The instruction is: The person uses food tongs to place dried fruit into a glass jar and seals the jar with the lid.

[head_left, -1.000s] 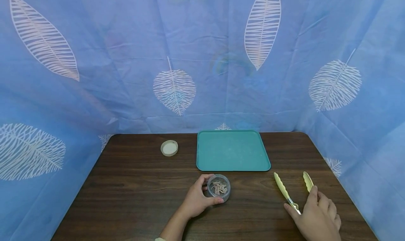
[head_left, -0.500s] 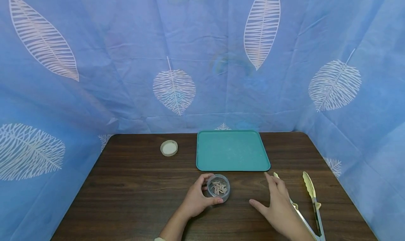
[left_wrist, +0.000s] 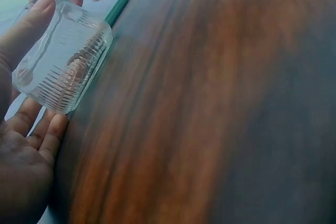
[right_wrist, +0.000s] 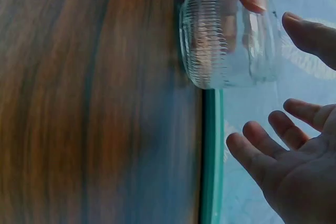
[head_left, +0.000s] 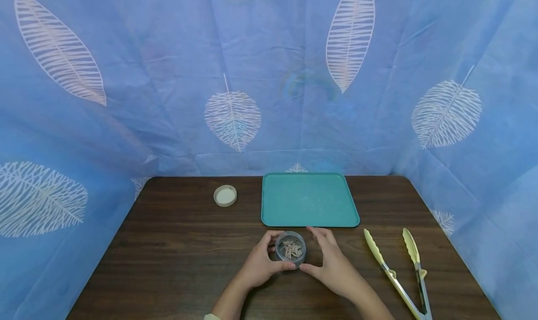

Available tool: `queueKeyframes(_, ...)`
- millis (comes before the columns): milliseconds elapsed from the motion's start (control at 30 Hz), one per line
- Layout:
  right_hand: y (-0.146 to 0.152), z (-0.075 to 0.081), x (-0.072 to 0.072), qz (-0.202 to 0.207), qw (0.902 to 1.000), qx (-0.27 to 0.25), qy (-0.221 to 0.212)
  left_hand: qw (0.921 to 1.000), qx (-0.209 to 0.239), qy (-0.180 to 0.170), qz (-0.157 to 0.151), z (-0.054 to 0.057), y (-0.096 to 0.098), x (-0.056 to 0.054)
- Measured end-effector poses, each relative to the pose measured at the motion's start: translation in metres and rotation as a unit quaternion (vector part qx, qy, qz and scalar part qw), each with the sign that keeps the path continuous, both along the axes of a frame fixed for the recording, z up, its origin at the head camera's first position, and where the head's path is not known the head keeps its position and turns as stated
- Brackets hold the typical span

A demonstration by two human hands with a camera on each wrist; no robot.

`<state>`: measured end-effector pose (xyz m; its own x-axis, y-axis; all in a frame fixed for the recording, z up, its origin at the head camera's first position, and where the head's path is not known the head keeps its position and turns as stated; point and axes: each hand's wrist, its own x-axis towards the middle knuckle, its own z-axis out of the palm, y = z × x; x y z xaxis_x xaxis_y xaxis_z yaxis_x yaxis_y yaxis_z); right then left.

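A clear glass jar [head_left: 291, 252], its mouth uncovered, stands upright on the table with pale dried strips [head_left: 291, 250] at its bottom. My left hand [head_left: 261, 262] grips it from the left, thumb at the near side and fingers round the far side. On the other side, my right hand [head_left: 332, 264] spreads its thumb and fingers close to the glass. In the right wrist view a gap shows between the jar [right_wrist: 231, 40] and those right fingers [right_wrist: 257, 140]. Ridges run round the lower wall of the jar [left_wrist: 65, 56] in the left wrist view.
Behind the jar lies a teal tray [head_left: 310, 201]. A round white-lined lid [head_left: 225, 196] rests at the back left of the dark wooden table [head_left: 180, 254]. Tongs with pale yellow tips [head_left: 392, 268] lie spread at the right. A blue leaf-print cloth [head_left: 269, 77] hangs behind.
My right hand has left the tongs on the table and moved left to beside the jar. My left hand has kept its hold on the jar, which stays in place.
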<state>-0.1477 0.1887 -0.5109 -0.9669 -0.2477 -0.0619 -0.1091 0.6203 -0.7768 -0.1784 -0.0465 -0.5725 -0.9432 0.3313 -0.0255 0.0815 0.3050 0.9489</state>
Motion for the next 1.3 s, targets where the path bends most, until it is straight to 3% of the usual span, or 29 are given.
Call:
queueKeyframes(433,-0.001,-0.024,-0.018,0.09,0.9931,-0.073,-0.019,0.9986,0.018,-0.013,-0.049,0.003,-0.005,0.0)
queueKeyframes(733,0.001,-0.026,-0.029,0.144,0.9821,-0.112,-0.048,0.9964,0.03,-0.02,-0.077,0.009,-0.012,-0.002)
queueKeyframes(1100,0.002,-0.032,-0.029,0.132,0.9821,-0.119,-0.062,0.9965,0.029,-0.026,-0.074,0.009,-0.012,-0.004)
queueKeyframes(1300,0.001,-0.033,-0.032,0.131,0.9812,-0.12,-0.076,0.993,0.026,-0.052,-0.103,0.011,-0.016,-0.009)
